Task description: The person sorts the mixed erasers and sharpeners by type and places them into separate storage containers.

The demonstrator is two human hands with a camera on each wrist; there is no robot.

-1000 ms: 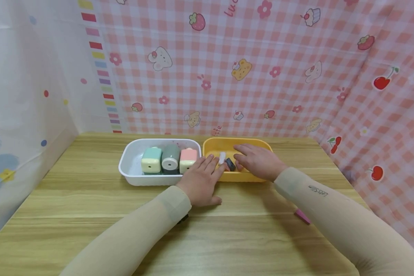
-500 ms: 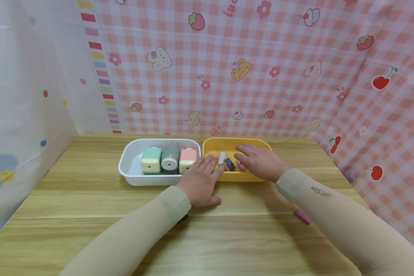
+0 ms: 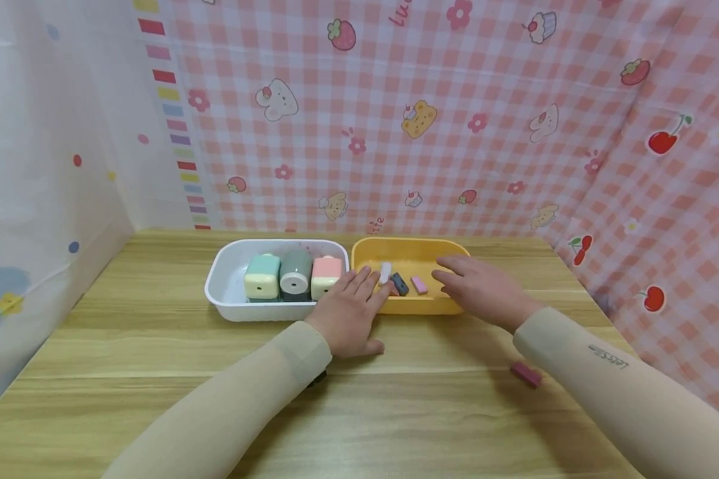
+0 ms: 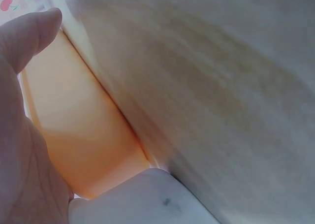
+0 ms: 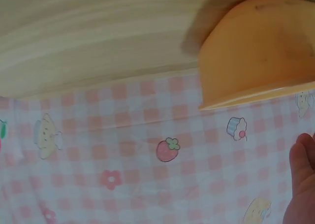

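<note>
My left hand point(image 3: 349, 318) rests with fairly straight fingers over the front rims where a white tray point(image 3: 228, 311) and a yellow tray point(image 3: 419, 306) meet. Off the right end of the yellow tray, my right hand point(image 3: 485, 289) reaches over its rim with loosely extended fingers and holds nothing visible. Inside the yellow tray lie a white block point(image 3: 385, 273), a dark grey block point(image 3: 399, 284) and a pink block point(image 3: 419, 285). Another small piece shows partly by the left fingertips. Three pencil sharpeners stand in the white tray: teal point(image 3: 263, 276), grey point(image 3: 296, 271) and pink point(image 3: 326, 274).
A darker pink block point(image 3: 526, 374) lies on the wooden table point(image 3: 395, 426), left of the right forearm. Something small and black point(image 3: 317, 379) peeks out beside the left sleeve. Behind the trays hangs a pink checked cloth point(image 3: 371, 166).
My right hand has let go of the pink block in the yellow tray and drawn back to the right, so the block now shows fully. The left hand stays in place.
</note>
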